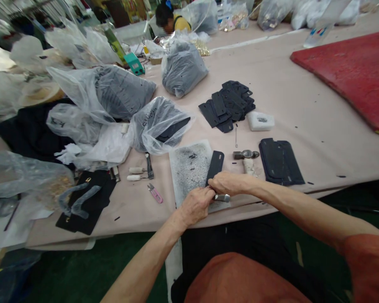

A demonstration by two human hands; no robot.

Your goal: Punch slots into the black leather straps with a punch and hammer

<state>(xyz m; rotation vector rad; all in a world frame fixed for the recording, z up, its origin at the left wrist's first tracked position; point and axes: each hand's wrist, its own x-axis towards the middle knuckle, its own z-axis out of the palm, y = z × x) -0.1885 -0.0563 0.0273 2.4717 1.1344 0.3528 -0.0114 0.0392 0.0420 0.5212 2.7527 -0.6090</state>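
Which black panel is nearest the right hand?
The lone black strip, its near end at the right hand. The loose heap lies farther back; the neat stack is right of the hammer.

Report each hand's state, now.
Left hand: closed, apparently on a metal-ended tool.
Right hand: closed, apparently pinching a black slotted strip.

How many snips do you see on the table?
1: the pink snips, lying left of the speckled board. Others may be hidden among the bags.

Black strip (216,163), board (188,176) — speckled grey
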